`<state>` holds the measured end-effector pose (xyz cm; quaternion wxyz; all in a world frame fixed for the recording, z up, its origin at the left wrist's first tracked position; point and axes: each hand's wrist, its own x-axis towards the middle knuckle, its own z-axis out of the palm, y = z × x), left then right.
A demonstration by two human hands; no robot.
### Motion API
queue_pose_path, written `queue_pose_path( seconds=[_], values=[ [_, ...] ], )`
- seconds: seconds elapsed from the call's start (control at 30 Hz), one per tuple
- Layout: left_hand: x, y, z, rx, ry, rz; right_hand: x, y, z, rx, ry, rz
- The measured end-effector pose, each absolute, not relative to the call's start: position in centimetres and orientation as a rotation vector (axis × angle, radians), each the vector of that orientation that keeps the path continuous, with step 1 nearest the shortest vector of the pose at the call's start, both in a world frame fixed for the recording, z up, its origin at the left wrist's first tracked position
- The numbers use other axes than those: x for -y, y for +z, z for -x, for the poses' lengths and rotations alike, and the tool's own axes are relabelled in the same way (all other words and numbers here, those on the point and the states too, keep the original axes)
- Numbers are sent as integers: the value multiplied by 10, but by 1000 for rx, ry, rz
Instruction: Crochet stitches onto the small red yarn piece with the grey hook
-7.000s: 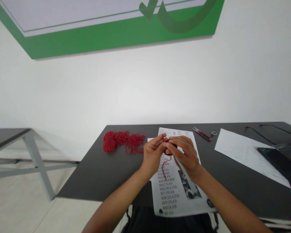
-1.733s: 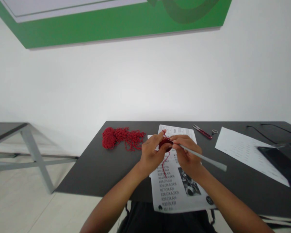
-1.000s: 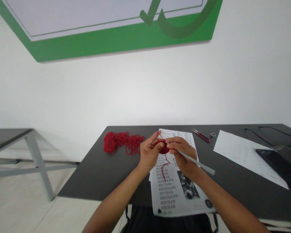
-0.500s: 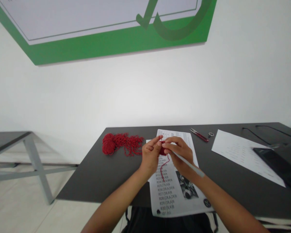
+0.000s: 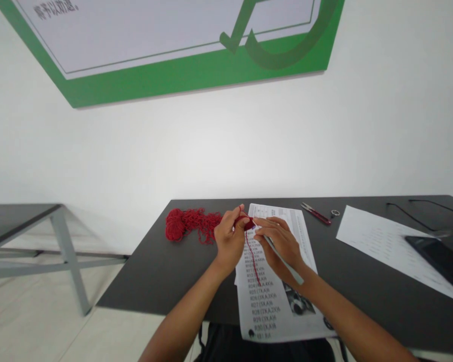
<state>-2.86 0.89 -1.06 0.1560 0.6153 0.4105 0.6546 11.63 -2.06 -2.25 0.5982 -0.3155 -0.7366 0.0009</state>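
Note:
My left hand (image 5: 228, 240) pinches a small red crochet piece (image 5: 243, 222), and red yarn runs up over its raised index finger. In my right hand (image 5: 281, 245) is a crochet hook (image 5: 287, 262) with a pale grey handle that slants down toward the wrist. The hook's tip meets the right edge of the piece. A loose red yarn tail (image 5: 254, 261) hangs from the piece over a printed pattern sheet (image 5: 264, 311). Left of my hands lies a ball of red yarn (image 5: 174, 225) with a heap of crinkled strands (image 5: 202, 224) beside it.
On the dark table (image 5: 166, 281), red-handled thread snips (image 5: 317, 213) and a small ring (image 5: 335, 213) lie beyond my right hand. Farther right are a white paper (image 5: 381, 246), a black phone (image 5: 438, 256) and eyeglasses (image 5: 415, 218). Another table (image 5: 18, 221) stands at the left.
Both hands stay at the crochet piece. The hook's handle has swung from pointing outward right to steeply down along my right wrist, and the piece has tilted and shifted slightly left.

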Motion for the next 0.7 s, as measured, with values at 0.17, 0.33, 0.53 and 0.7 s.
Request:
queue_pose_path(
  seconds=[0.17, 0.33, 0.53, 0.7],
  values=[
    [-8, -8, 28, -1184, 1872, -1702, 31, -21, -114, 1491, 377, 889],
    [-7, -10, 32, -1109, 1836, -1831, 18, -15, -119, 1194, 1091, 568],
    [0, -16, 28, -1119, 1846, -2097, 7, -17, -122, 1153, 1095, 458],
    [2, -21, 28, -1048, 1921, -2243, 13, -15, -126, 1426, 697, 591]
  ],
)
